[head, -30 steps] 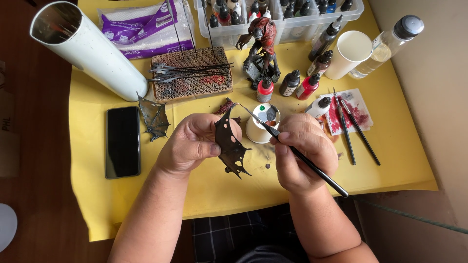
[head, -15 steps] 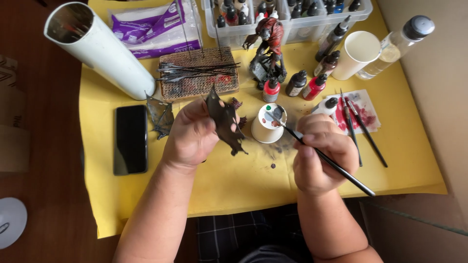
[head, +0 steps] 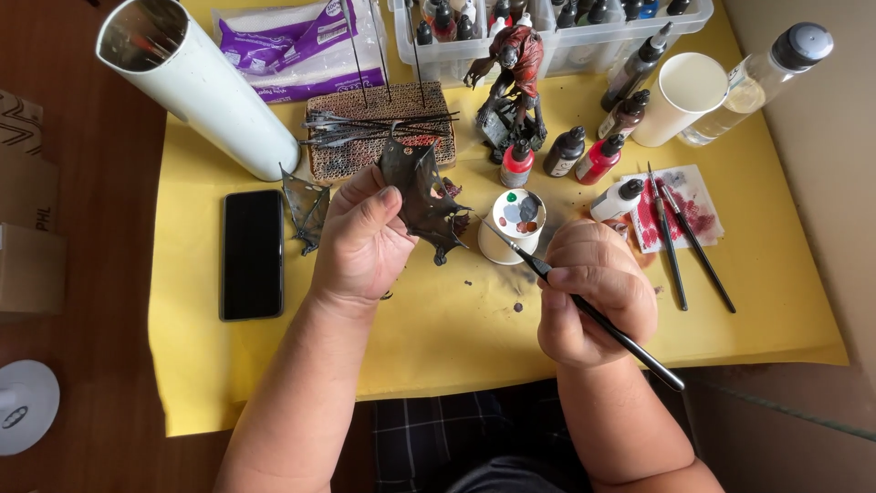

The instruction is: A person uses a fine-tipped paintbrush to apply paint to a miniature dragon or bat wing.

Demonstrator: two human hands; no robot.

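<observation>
The left hand (head: 365, 242) pinches a dark, jagged, bat-like model wing (head: 422, 196) between thumb and curled fingers, holding it up off the yellow paper sheet (head: 438, 338) with its broad face turned toward the camera. A few small reddish patches show on the wing's surface; most of it is plain dark grey, so the colouring looks barely begun.

The right hand (head: 595, 292) is closed around a thin black-handled paintbrush (head: 584, 306), fingers wrapped tight in a pen grip. The brush tip points up and left, just short of the wing's lower edge and close beside a small white round cup (head: 513, 228) whose top carries dabs of red, green, grey and white paint. The tip touches neither the wing nor the cup, as far as can be told.

Just beyond the left fingers lies a brown corrugated cardboard block (head: 379, 128) stuck with dark spiky parts and thin wire pins. A second dark wing piece (head: 306, 210) rests on the sheet beside the left knuckles, with no colour visible on it. Beyond the brush tip stands a dark winged-creature figure with a red-painted torso (head: 511, 78), which seems far further along than the wings. Small dropper paint bottles (head: 584, 151) cluster near it, and two spare brushes (head: 680, 237) lie on a red-stained white paper scrap (head: 707, 196) past the right knuckles.
</observation>
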